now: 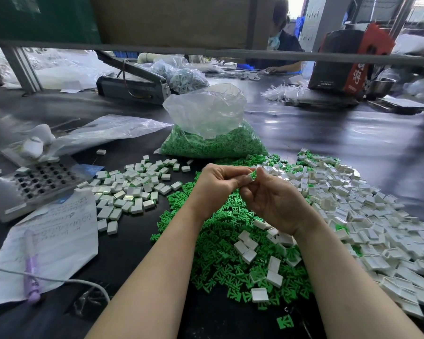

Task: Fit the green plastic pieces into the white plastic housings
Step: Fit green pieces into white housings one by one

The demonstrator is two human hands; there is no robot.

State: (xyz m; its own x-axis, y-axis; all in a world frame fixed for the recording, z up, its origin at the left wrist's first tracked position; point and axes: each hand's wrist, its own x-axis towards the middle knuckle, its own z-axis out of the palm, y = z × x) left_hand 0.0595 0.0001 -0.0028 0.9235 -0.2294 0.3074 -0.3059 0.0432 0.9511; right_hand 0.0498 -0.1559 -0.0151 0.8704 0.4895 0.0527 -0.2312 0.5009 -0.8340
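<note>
A red and black carton [348, 62] is standing far right on the dark table, and large white Chinese characters are running down its red near face; they are too blurred to make out, as is the small white print on its black side. A white sheet of paper [56, 231] is lying near left, carrying several lines of handwriting that is too faint and skewed to read. A small printed strip on the clear bag [206, 118] of green pieces is showing only as an unreadable line. No numbers are legible anywhere.
</note>
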